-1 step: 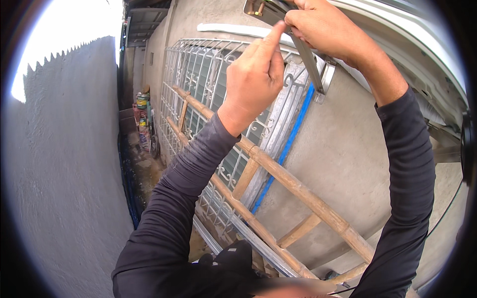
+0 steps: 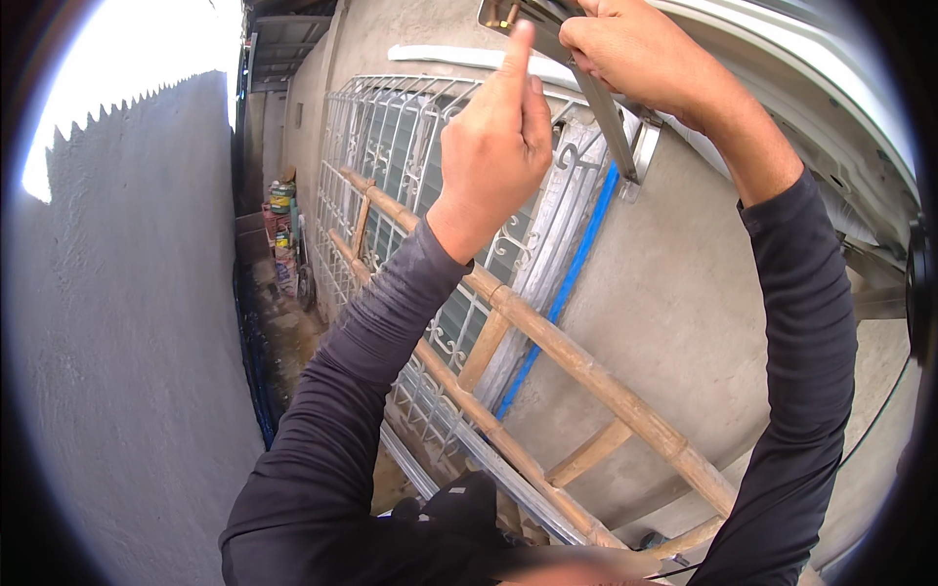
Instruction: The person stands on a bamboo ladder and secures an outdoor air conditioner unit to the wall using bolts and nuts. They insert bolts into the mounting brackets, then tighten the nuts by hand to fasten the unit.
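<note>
My left hand (image 2: 491, 161) is raised in front of the window, its index finger stretched up and its thumb apart, while the other fingers curl in. It holds nothing I can see. The fingertip is beside a brass-coloured bolt (image 2: 509, 18) in a steel bracket (image 2: 610, 129) at the top of the view. My right hand (image 2: 635, 54) is closed against that bracket, close under a white metal casing (image 2: 821, 93). Whatever its curled fingers grip is hidden.
A bamboo ladder (image 2: 586, 371) slants below my arms, against a white window grille (image 2: 430, 127). A blue strip (image 2: 557, 303) runs down the plastered wall (image 2: 664, 283). At left stands a grey wall (image 2: 137, 322), with stacked sacks (image 2: 281, 225) in the narrow passage beside it.
My left hand has shifted a little left, its index fingertip drawing away from my right hand toward the bolt. My right hand stays at the bracket.
</note>
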The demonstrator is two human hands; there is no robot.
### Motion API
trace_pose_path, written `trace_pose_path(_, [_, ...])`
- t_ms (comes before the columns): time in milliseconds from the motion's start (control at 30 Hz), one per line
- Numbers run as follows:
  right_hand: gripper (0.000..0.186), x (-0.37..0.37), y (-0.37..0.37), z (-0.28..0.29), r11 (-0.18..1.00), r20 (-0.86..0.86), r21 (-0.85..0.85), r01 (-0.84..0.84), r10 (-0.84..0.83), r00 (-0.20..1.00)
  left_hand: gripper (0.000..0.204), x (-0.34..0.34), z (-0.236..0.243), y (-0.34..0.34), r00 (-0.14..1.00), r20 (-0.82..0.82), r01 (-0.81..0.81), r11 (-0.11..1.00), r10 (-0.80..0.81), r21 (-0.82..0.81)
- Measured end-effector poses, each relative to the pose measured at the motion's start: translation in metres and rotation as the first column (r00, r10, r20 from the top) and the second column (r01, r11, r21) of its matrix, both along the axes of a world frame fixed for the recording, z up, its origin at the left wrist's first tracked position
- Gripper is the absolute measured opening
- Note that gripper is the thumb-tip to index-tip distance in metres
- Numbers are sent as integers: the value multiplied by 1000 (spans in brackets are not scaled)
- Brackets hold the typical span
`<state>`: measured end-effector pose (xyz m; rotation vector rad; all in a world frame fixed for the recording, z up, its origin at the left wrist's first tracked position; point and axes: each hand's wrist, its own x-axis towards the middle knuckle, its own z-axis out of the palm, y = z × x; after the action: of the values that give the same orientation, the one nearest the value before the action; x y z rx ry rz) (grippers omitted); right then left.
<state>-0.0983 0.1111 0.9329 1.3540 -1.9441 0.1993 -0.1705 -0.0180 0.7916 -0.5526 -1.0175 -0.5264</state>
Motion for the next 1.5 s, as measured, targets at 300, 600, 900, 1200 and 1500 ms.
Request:
trace_pose_path(300, [56,-1,0,3,999,34,-37,37,-35,999,34,-1,10,-4,990,27,136,990,-137,48])
trace_pose_path(600, [51,11,-4,-16,983,255,-173,-65,109,961,30,-11,22,-43,742,34,670,742,-670,12])
trace_pose_path(900, [44,-14,-17,-44,897,68,-418,-145,190,980,48,-39,68,-73,469,367,881,452,-803,-136])
trace_pose_path(1200, [60,-54,8,-51,989,-607,-70,-127,59,792,48,-31,76,-70,301,510,948,309,-805,-72])
trace_pose_path(1500, [66,-56,19,-13,963,-824,227,-143,268,499,45,-35,81,-63,235,494,969,242,-837,-50])
